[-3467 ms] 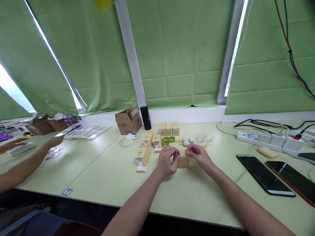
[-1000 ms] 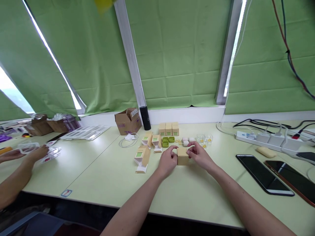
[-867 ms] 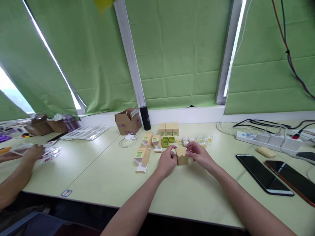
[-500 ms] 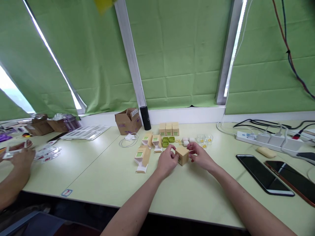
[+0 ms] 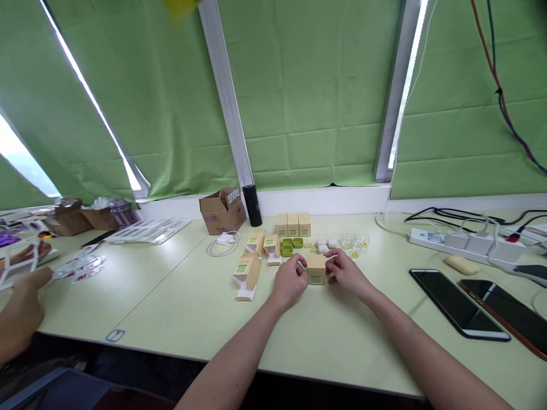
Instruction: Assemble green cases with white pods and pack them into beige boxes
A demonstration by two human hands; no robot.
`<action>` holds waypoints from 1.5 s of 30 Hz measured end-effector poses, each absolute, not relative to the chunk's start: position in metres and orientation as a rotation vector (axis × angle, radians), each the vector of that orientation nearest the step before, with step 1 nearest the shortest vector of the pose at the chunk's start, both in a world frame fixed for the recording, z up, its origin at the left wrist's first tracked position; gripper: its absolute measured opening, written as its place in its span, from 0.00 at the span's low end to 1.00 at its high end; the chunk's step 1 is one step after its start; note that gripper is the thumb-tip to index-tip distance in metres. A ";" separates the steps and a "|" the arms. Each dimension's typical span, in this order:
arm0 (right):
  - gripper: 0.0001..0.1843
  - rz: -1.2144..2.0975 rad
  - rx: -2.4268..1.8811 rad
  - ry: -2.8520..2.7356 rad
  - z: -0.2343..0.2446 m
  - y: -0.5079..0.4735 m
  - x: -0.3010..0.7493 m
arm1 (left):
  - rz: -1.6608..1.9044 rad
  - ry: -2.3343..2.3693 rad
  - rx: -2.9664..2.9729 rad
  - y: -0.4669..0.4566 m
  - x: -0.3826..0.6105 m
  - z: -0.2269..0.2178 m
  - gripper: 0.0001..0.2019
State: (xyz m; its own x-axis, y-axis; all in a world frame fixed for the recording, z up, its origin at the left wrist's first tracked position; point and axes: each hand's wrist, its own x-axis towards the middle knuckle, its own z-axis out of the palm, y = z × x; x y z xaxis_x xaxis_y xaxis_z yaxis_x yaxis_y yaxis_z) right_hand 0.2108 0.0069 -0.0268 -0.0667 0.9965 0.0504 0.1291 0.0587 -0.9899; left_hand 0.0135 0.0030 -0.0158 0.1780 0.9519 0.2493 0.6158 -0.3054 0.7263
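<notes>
- Small box [image 5: 316,270] on the counter [image 5: 171,302], just below and right of frame center, between the two hands; top closed, green-patched side toward the camera.
- Left hand [image 5: 291,279]: fingers curled, tips at the box's left side; can't tell if they pinch it.
- Right hand [image 5: 344,272]: fingers bent, slightly parted, at the box's right side; grip unclear too.
- Left of the hands, center of frame: three open boxes [image 5: 248,270], same tan card, white flaps out, tipped over.
- Behind, center: three closed boxes [image 5: 293,225], side by side in a row.
- Between that row and the hands: green cups [image 5: 298,242], tiny gold pieces, white rounded pieces [image 5: 332,243], then clear cups [image 5: 363,241] with yellow centers.
- Center left, back: open brown carton [image 5: 223,216], black bottle [image 5: 252,205] upright beside it, white coiled cable in front.
- Lower right: two phones [image 5: 459,304] lying flat; power strip [image 5: 468,245] with plugs behind them.
- Left edge: co-worker's hand [image 5: 32,282] near a white frame [image 5: 17,266], partly cut off; clear packets lie just right of it.
- Green blinds [image 5: 307,91] across the top.
</notes>
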 end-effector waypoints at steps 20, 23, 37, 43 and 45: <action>0.16 0.775 -1.387 -1.403 -0.054 0.025 0.224 | 1.100 1.248 2.361 -0.008 0.019 0.002 0.25; 0.19 0.747 -1.378 -1.406 -0.056 0.025 0.224 | 0.919 1.244 2.452 -0.010 0.022 0.011 0.29; 0.18 0.735 -1.373 -1.446 -0.055 0.022 0.220 | 0.528 1.227 2.727 0.021 0.037 0.049 0.26; 0.15 0.728 -1.387 -1.462 -0.055 0.020 0.218 | 0.778 1.302 2.736 0.065 0.053 0.079 0.23; 0.15 0.729 -1.392 -1.464 -0.055 0.020 0.218 | 0.810 1.326 2.766 0.083 0.062 0.082 0.21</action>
